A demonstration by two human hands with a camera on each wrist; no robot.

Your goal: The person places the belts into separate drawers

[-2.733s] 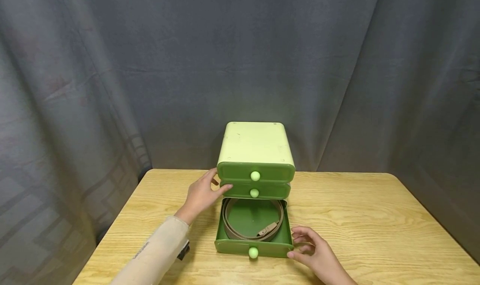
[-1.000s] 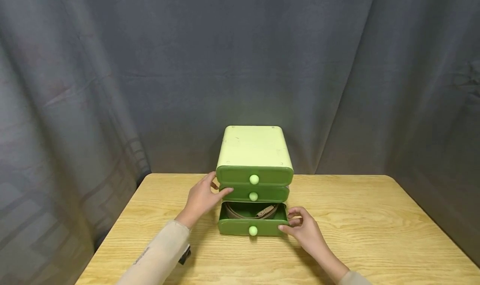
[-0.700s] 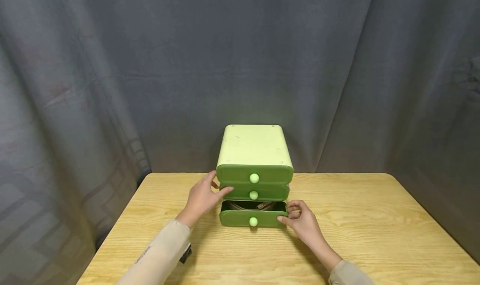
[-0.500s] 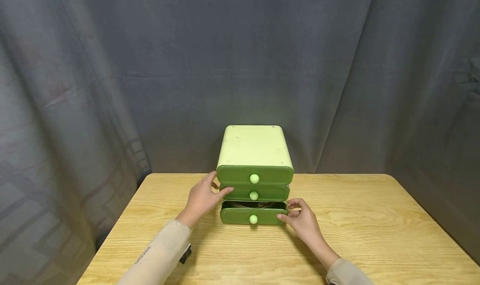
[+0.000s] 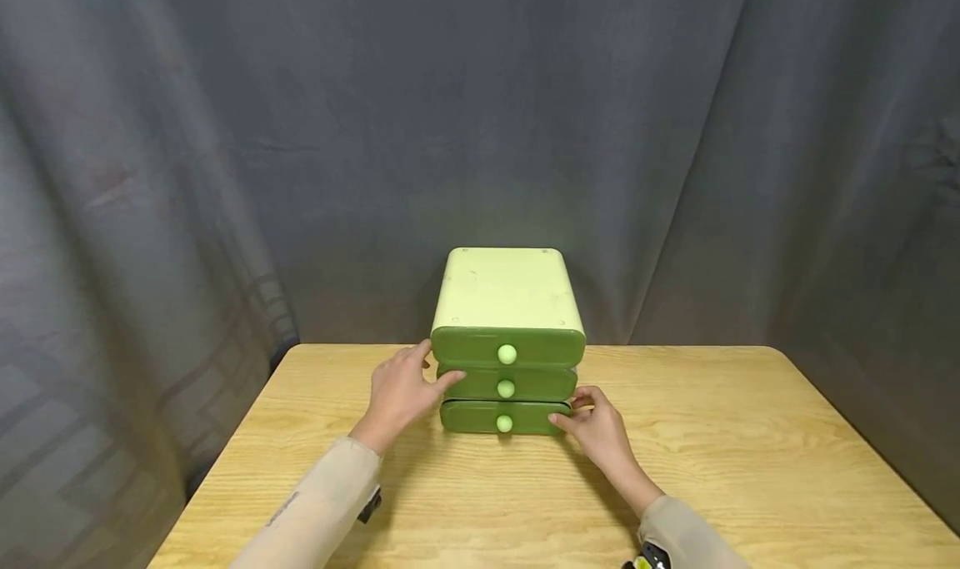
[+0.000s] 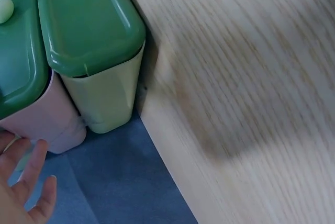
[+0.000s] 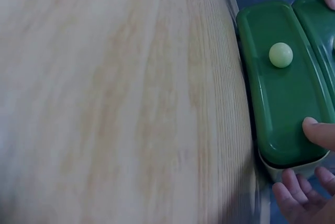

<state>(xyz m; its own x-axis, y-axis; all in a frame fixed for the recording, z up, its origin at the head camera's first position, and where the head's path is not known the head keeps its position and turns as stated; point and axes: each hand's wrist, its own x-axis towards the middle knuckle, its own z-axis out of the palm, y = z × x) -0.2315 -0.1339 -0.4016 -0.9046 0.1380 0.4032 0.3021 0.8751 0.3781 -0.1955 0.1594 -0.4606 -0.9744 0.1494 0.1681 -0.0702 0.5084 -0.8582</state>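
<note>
A stacked drawer unit (image 5: 510,290) with a pale green top stands on the table, its green drawer fronts bearing round knobs. My left hand (image 5: 399,390) holds its left side, thumb across the corner of the middle drawer (image 5: 480,382) and fingers along the side. The left wrist view shows those fingertips by a pink casing (image 6: 52,116). At the lower right corner, the thumb of my right hand (image 5: 603,434) presses on the front of the bottom drawer (image 5: 468,417); its other fingers lie loosely beside the casing. This drawer sits nearly flush. Its contents are hidden.
The wooden table (image 5: 750,452) extends to both sides and in front of the unit. Grey curtains (image 5: 480,111) hang close behind and along the sides. A dark device (image 5: 656,555) is on the right wrist.
The bottom drawer, earlier pulled out with a coiled brown belt inside, has slid back into the unit with my right hand following it. The belt is out of sight. My left hand stays put.
</note>
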